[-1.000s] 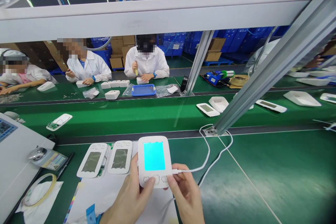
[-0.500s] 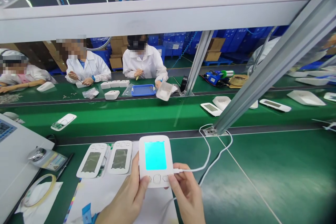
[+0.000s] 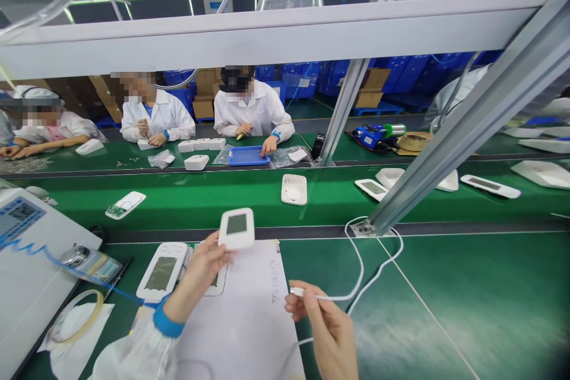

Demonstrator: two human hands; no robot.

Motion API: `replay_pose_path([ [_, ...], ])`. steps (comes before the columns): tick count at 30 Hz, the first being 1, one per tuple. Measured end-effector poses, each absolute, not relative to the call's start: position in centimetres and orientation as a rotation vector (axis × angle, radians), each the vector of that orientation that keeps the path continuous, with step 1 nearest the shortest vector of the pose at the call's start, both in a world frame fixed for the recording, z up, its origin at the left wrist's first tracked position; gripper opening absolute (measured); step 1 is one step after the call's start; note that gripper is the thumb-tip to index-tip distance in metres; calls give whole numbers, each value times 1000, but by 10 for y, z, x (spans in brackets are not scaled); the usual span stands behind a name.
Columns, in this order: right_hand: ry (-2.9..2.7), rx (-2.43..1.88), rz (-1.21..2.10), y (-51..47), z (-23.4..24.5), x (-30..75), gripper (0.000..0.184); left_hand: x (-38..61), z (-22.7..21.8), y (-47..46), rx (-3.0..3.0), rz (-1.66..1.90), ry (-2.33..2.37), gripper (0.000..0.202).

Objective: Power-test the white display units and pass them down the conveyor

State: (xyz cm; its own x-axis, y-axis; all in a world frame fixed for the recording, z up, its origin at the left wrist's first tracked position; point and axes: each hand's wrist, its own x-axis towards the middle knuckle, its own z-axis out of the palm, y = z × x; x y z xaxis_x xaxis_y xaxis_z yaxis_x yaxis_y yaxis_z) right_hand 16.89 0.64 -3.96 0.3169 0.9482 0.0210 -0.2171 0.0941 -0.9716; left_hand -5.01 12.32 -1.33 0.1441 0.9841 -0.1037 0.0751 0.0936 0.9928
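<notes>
My left hand point(image 3: 202, 267) is stretched forward and grips a white device point(image 3: 236, 228) by its lower edge; its screen is dark grey. The device hangs over the near edge of the green conveyor belt point(image 3: 222, 196). My right hand point(image 3: 318, 317) stays near me and pinches the plug end of a white cable point(image 3: 351, 294), which is pulled out of the device. Below my left arm two more white devices lie side by side, one plainly visible point(image 3: 161, 262), the other mostly hidden by my hand. A white paper sheet point(image 3: 252, 314) covers the mat under my hands.
A grey machine point(image 3: 27, 273) and a tape roll point(image 3: 73, 322) stand at left. More white housings point(image 3: 294, 189) lie on the belt. A slanted aluminium post point(image 3: 445, 136) rises at right. Across the belt, people in white coats work beside a blue tray point(image 3: 246, 155).
The cable has come out of the device and its lit cyan screen went dark. My left hand carried the device forward toward the belt; my right hand kept the plug.
</notes>
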Motion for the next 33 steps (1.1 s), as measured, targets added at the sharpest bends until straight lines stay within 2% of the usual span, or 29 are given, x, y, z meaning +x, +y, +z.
replay_pose_path([
  [3,-814,-1127,1038,4,-36,164,37,-74,-18,141,1311,1086,1327,64],
  [6,-782,-1128,1054,2,-31,158,36,-87,-21,145,1457,985,1427,63],
  [11,-787,-1123,1030,2,-29,156,35,-87,-15,142,1625,772,1497,41],
  [17,-842,-1095,995,3,-28,157,37,-86,32,119,1584,712,1338,11],
  [22,-775,-1127,1041,2,-24,155,30,-69,36,107,1261,891,1198,32],
  [29,-782,-1083,952,4,-24,154,26,-16,2,84,942,751,929,56],
  [33,-817,-1085,931,4,-29,156,22,-9,5,73,888,703,853,58],
])
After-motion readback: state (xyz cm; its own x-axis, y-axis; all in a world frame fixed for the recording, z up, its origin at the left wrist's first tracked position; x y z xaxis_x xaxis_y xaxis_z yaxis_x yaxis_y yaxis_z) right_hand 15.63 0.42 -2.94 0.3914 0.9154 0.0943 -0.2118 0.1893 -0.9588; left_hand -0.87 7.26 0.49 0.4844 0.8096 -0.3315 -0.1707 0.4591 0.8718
